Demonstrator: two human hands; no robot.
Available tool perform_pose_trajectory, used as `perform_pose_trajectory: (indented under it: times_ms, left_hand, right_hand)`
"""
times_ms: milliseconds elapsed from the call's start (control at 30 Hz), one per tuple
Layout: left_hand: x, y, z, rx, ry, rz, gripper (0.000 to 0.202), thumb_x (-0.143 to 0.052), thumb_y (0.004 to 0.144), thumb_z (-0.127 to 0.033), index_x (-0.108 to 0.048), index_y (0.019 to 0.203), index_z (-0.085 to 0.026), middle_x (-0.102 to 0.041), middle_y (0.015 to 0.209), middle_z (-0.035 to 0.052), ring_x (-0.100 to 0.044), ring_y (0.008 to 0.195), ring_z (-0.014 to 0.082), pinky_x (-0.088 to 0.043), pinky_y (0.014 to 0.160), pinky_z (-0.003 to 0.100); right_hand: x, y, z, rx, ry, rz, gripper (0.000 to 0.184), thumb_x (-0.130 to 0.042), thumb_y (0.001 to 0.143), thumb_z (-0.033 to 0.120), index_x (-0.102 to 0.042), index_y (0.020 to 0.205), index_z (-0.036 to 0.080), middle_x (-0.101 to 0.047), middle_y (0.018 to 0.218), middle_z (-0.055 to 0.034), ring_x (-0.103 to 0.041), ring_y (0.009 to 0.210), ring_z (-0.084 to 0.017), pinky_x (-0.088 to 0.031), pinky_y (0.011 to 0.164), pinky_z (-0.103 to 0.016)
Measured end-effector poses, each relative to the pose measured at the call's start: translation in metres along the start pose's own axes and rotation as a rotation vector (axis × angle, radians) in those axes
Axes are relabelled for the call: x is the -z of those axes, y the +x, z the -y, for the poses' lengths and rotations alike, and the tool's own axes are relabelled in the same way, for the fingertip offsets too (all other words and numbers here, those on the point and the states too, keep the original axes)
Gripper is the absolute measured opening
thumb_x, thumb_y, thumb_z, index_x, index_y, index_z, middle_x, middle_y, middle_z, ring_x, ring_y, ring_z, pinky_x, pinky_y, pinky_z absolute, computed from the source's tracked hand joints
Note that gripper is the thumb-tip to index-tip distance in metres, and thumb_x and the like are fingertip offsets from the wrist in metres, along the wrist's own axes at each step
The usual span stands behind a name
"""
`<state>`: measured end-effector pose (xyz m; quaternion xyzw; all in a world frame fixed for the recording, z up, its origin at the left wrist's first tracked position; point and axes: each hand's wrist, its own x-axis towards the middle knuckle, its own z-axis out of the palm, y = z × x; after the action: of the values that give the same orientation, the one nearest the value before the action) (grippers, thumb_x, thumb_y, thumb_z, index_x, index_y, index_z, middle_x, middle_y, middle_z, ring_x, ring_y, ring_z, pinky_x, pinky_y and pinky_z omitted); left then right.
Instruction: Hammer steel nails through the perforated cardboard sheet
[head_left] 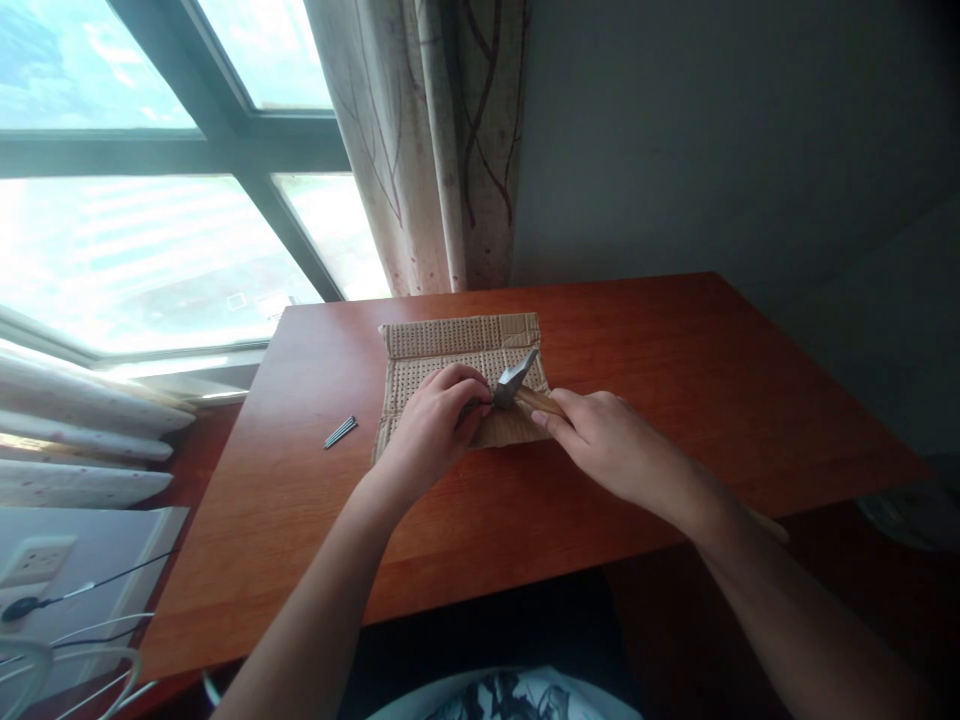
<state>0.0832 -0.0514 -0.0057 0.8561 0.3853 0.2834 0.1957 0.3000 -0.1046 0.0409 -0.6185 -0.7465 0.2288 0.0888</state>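
My right hand (600,435) is closed round the wooden handle of a hammer (514,379). Its grey metal head reaches close to the fingertips of my left hand (442,410). Those fingers are pinched together over a brown cardboard sheet (442,338) dotted with rows of small holes. Whatever they hold is too small and too covered to make out. The creased sheet lies on the table, partly hidden under both hands. Left of it rests a small bundle of thin metal nails (341,432).
The reddish-brown wooden table (675,360) stands by a window (165,155) and a patterned curtain (420,150). A dark wall (712,140) rises behind it. At the lower left are a wall socket (37,562) and several cables (90,650).
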Motion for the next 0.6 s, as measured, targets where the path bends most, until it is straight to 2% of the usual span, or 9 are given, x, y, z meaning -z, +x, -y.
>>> perform_pose_trajectory:
  times_ms: [267, 467, 600]
  left_hand:
    - [-0.0009, -0.0002, 0.0014, 0.008, -0.009, 0.004, 0.012, -0.053, 0.094, -0.016, -0.064, 0.094, -0.02, -0.064, 0.106, 0.0059, -0.06, 0.097, 0.0204, -0.05, 0.088, 0.037]
    - [0.0015, -0.0009, 0.0053, -0.006, -0.008, 0.015, 0.009, -0.064, 0.087, -0.017, -0.067, 0.096, -0.02, -0.064, 0.11, 0.007, -0.062, 0.1, 0.022, -0.051, 0.091, 0.039]
    - [0.0016, -0.0006, 0.0059, -0.007, 0.001, 0.016, 0.01, -0.058, 0.09, -0.015, -0.066, 0.09, -0.019, -0.065, 0.109, 0.0066, -0.064, 0.098, 0.0206, -0.052, 0.09, 0.037]
  right_hand:
    - [-0.0004, 0.0001, 0.0005, -0.004, -0.006, 0.001, 0.034, -0.037, 0.103, 0.042, -0.062, 0.092, 0.022, -0.073, 0.084, -0.0063, -0.069, 0.076, -0.02, -0.039, 0.064, -0.027]
    - [-0.0005, 0.0004, 0.0011, -0.014, -0.015, 0.005, 0.035, -0.038, 0.103, 0.041, -0.064, 0.094, 0.021, -0.073, 0.085, -0.0075, -0.069, 0.077, -0.021, -0.039, 0.065, -0.027]
    - [-0.0001, 0.0003, 0.0015, -0.019, -0.02, 0.014, 0.034, -0.038, 0.103, 0.041, -0.064, 0.094, 0.021, -0.073, 0.084, -0.0073, -0.069, 0.076, -0.02, -0.039, 0.064, -0.026]
